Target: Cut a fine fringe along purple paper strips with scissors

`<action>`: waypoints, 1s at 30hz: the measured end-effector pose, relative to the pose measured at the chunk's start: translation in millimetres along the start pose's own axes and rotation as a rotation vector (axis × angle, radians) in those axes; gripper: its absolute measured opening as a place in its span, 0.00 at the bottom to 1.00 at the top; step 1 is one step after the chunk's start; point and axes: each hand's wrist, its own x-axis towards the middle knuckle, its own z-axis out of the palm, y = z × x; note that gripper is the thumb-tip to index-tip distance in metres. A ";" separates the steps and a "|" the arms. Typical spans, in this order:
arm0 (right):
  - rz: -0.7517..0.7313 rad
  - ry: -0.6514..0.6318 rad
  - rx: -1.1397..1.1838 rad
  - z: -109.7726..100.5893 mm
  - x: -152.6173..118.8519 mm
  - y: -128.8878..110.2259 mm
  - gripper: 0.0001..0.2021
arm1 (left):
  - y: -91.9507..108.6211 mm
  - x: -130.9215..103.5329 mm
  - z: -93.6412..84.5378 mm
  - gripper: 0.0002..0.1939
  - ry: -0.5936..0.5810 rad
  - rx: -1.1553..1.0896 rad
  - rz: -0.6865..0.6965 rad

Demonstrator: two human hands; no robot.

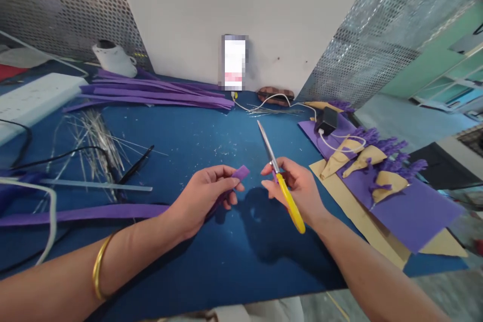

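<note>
My left hand (204, 196) pinches the end of a long purple foam strip (240, 173); the strip runs left across the blue table (211, 266) under my wrist. My right hand (298, 186) grips yellow-handled scissors (290, 204), whose closed blades (266, 146) point up and away. The two hands are a short gap apart, the strip's end near the scissors' pivot.
A pile of purple strips (158, 93) lies at the back, thin wires (94, 146) and a cable at left, a white power strip (33, 98) far left. Purple and tan sheets with paper cones (377, 176) fill the right. A phone (234, 63) leans on the wall.
</note>
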 end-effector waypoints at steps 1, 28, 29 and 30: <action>0.019 -0.039 0.026 2.1 -1.7 -1.8 0.12 | 0.5 -2.5 2.5 0.06 -0.006 0.019 -0.001; -0.015 -0.116 0.012 8.5 -13.7 -14.1 0.12 | -4.3 -16.5 16.8 0.07 -0.042 0.076 0.097; -0.009 -0.122 0.022 9.9 -14.6 -13.8 0.11 | -4.3 -17.2 17.7 0.08 -0.050 0.091 0.105; -0.001 -0.129 0.038 11.2 -15.5 -13.4 0.11 | -4.3 -17.7 18.4 0.08 -0.059 0.105 0.111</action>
